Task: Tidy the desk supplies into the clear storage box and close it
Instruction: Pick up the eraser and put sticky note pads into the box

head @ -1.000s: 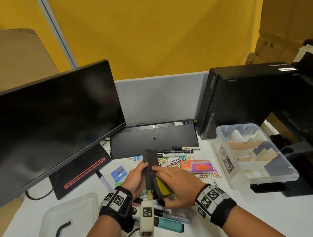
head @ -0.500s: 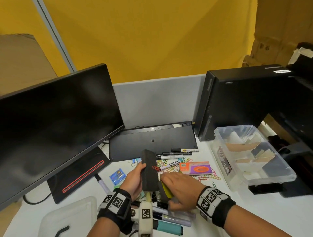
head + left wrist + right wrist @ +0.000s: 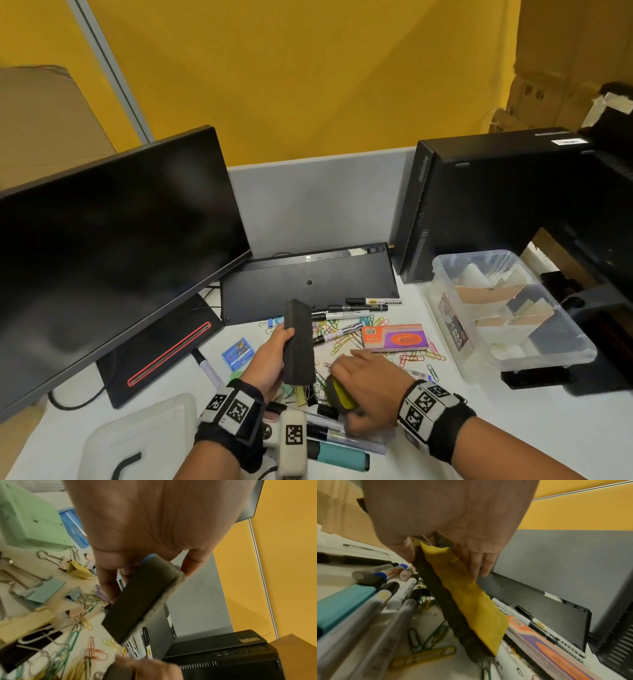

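Observation:
My left hand (image 3: 272,356) grips a black board eraser (image 3: 298,342) (image 3: 140,600) upright above the desk; its felt edge shows in the left wrist view. My right hand (image 3: 363,390) holds a second eraser with a yellow face (image 3: 342,395) (image 3: 464,597) low over the desk, thumb on one side and fingers on the other. The clear storage box (image 3: 503,318) stands open at the right with paper pieces inside. Its lid (image 3: 137,438) lies at the bottom left. Markers (image 3: 342,438), paper clips (image 3: 346,339) and binder clips (image 3: 42,589) litter the desk between them.
A monitor (image 3: 109,246) stands at the left, a black keyboard (image 3: 308,284) leans against the grey partition, and a black computer tower (image 3: 496,205) stands behind the box. An orange-purple staple box (image 3: 394,337) and a small blue box (image 3: 238,353) lie among the clips.
The two erasers, held together a second ago, have come apart. My left hand kept the black one raised; my right hand lowered the yellow-faced one toward the desk.

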A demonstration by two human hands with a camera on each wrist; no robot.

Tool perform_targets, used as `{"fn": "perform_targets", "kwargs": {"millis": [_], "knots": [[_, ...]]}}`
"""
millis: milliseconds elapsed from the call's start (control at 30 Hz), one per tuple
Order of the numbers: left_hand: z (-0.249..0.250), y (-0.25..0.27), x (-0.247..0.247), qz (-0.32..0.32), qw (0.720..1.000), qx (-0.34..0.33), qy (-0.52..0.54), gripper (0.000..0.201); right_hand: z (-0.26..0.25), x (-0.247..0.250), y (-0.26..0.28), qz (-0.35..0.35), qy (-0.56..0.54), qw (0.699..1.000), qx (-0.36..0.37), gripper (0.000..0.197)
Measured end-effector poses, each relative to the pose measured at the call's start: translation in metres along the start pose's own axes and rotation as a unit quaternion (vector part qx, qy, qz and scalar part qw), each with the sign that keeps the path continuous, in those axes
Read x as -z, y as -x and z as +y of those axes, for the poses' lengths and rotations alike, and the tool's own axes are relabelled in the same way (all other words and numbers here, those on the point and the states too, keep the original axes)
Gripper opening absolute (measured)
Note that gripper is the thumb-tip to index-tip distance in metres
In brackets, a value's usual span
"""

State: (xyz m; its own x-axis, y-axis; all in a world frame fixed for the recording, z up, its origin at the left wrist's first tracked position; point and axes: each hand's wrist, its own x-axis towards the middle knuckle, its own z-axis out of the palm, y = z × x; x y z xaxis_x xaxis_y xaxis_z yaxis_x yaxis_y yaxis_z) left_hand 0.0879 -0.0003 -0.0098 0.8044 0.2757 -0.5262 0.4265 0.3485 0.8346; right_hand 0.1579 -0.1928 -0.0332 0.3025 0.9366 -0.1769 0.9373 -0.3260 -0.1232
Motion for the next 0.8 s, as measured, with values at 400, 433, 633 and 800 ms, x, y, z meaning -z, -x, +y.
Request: {"fn": "perform_targets", "kwargs": {"millis": [400,433,633,800], "knots": [[-0.011,0.012,0.015,-0.006,1.000,-0.005,0.006,0.028,0.016,0.027,-0.001,0.184,-0.518,0.808,-0.211,0.034],[-0.012,0.012,0.014,-0.012,1.000,-0.008,0.001,0.029,0.017,0.030,-0.002,0.194,-0.552,0.777,-0.231,0.028],[-0.006,0.018,-0.004,-0.037,0.999,-0.005,-0.021,0.028,0.021,0.035,-0.019,0.210,-0.625,0.678,-0.326,0.053],[-0.005,0.018,-0.020,-0.039,0.999,0.026,0.014,0.032,0.010,0.035,-0.039,0.224,-0.675,0.634,-0.303,0.044]]}}
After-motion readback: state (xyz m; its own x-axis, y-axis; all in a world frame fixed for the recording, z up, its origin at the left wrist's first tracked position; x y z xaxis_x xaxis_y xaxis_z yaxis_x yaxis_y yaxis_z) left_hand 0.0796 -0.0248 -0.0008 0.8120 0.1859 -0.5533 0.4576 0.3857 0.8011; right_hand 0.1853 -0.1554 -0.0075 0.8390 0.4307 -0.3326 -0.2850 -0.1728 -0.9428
